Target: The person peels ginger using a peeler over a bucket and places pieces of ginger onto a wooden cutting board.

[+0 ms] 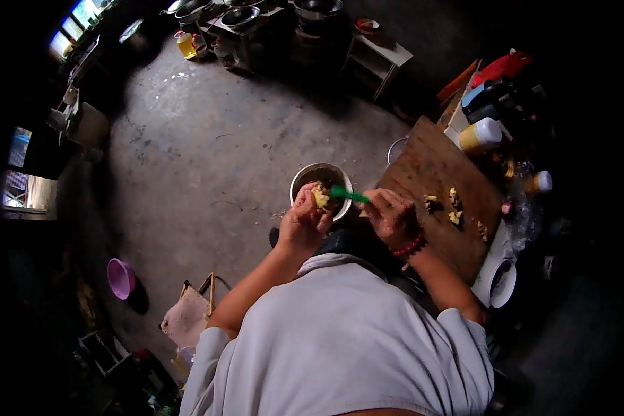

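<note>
Pinched in the fingers of my left hand (302, 223) is a yellow, partly peeled piece of ginger (320, 197). My right hand (393, 216), with a red bead bracelet at the wrist, is closed around a green-handled peeler (350, 195). The peeler's head reaches to the ginger, though its blade is too small to make out. Both lie over a pale round bucket (324, 166), whose inside is dark and partly hidden by my hands. To the right, more ginger pieces (455, 218) rest on a brown wooden board (430, 159).
Jars (480, 135), plastic bags and a white bowl (503, 283) crowd the board's right side. A purple basin (121, 279) sits on the concrete floor at left. A small pink-covered chair (186, 317) is by my left elbow. Pans (240, 17) and an oil bottle (186, 45) stand at the back.
</note>
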Available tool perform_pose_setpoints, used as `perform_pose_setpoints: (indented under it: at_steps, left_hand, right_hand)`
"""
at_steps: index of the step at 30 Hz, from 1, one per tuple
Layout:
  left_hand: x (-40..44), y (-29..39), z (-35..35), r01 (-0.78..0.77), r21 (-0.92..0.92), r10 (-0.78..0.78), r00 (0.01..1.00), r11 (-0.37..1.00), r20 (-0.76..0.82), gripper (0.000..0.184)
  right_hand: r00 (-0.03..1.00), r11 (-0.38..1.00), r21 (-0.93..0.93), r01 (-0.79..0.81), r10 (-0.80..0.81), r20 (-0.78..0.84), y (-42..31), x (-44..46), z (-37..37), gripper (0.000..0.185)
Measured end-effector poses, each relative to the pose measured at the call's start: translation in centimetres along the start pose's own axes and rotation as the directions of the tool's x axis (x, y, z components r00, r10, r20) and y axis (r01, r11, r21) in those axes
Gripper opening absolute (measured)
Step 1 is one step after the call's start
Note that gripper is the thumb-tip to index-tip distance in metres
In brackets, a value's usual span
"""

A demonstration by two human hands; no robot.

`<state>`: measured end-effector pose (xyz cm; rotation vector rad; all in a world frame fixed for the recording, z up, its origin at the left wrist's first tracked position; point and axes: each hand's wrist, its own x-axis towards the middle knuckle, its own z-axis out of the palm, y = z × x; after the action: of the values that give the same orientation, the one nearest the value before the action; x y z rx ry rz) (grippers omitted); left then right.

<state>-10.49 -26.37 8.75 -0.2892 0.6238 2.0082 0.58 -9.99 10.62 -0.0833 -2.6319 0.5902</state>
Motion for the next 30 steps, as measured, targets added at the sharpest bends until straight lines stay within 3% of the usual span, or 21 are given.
perform_pose_setpoints:
  at_steps: [1, 2, 4, 5, 8, 10, 11, 15, 18, 20, 22, 24, 25, 26, 28, 30]
  left_hand:
    - [0.5, -0.1, -1.6, 0.005, -0.007, -0.003, 0.969, 1.0, 0.247, 0.033]
    - [0.7, -0.6, -2.1, 0.008, -0.01, -0.005, 0.969, 1.0, 0.246, 0.033]
    - [0.6, -0.9, -1.4, 0.12, -0.028, -0.105, 0.944, 0.992, 0.312, 0.025]
    - [0.2, -0.9, -0.9, 0.174, -0.031, -0.164, 0.966, 0.984, 0.199, 0.025]
    - [0.2, -1.2, -0.9, 0.186, -0.018, -0.173, 0.944, 0.982, 0.282, 0.024]
    - [-0.1, -1.3, 0.0, 0.153, 0.016, -0.154, 0.967, 0.988, 0.204, 0.027]
    - [-0.2, -1.3, 0.3, 0.124, 0.051, -0.13, 0.983, 0.991, 0.126, 0.031]
    - [-0.4, -1.6, -0.1, 0.195, 0.087, -0.208, 0.961, 0.977, 0.184, 0.021]
    - [-0.3, -1.6, 0.4, 0.197, 0.011, -0.197, 0.978, 0.98, 0.065, 0.021]
    - [-0.1, -1.5, -0.2, 0.274, -0.078, -0.254, 0.946, 0.959, 0.204, 0.023]
    - [0.0, -1.6, -0.5, 0.328, -0.077, -0.304, 0.926, 0.942, 0.226, 0.025]
    - [0.3, -2.0, -0.7, 0.385, -0.07, -0.357, 0.899, 0.92, 0.253, 0.028]
    - [0.4, -2.2, -0.9, 0.439, -0.056, -0.411, 0.873, 0.897, 0.261, 0.025]
    - [0.4, -2.4, -1.0, 0.488, -0.043, -0.461, 0.846, 0.872, 0.268, 0.024]
    - [0.1, -2.4, -0.5, 0.488, -0.053, -0.462, 0.852, 0.871, 0.248, 0.024]
    - [0.6, -2.4, -0.9, 0.528, -0.03, -0.491, 0.808, 0.848, 0.326, 0.03]
  right_hand:
    - [0.994, 0.998, 0.04, -0.044, 0.048, -0.1, 0.4, -0.3, -0.1, 0.016]
    - [0.994, 0.998, 0.039, -0.046, 0.05, -0.097, 0.6, -0.5, -0.3, 0.016]
    - [0.981, 0.947, 0.267, -0.179, 0.193, -0.027, 0.7, -0.4, -0.6, 0.017]
    - [0.981, 0.947, 0.268, -0.179, 0.193, -0.028, 0.2, -0.2, -0.6, 0.017]
    - [0.997, 0.966, 0.25, -0.062, 0.069, -0.021, -1.5, 0.5, -0.2, 0.016]
    - [0.997, 0.973, 0.227, -0.029, 0.013, 0.071, -1.9, 0.5, 0.1, 0.015]
    - [0.994, 0.987, 0.155, -0.037, 0.021, 0.106, -1.8, 0.4, 0.2, 0.014]
    - [0.994, 0.99, 0.136, -0.034, 0.019, 0.11, -0.4, -0.1, -0.3, 0.014]
    - [0.994, 0.993, 0.058, -0.102, 0.1, 0.032, 1.1, -0.7, -0.8, 0.016]
    - [0.986, 0.959, 0.24, -0.151, 0.164, -0.034, 1.2, -1.2, -1.2, 0.021]
    - [0.98, 0.927, 0.332, -0.175, 0.195, -0.027, 0.2, -0.8, -1.5, 0.027]
    - [0.958, 0.792, 0.541, -0.284, 0.254, 0.132, -0.9, 0.0, -1.4, 0.032]
    - [0.967, 0.768, 0.588, -0.255, 0.208, 0.147, -1.2, 0.4, -1.3, 0.032]
    - [0.967, 0.767, 0.59, -0.254, 0.209, 0.146, -1.0, 0.4, -1.2, 0.032]
    - [0.925, 0.676, 0.639, -0.366, 0.188, 0.33, -0.5, 0.0, -0.3, 0.028]
    - [0.934, 0.698, 0.624, -0.35, 0.209, 0.29, -0.3, -0.1, 0.1, 0.025]
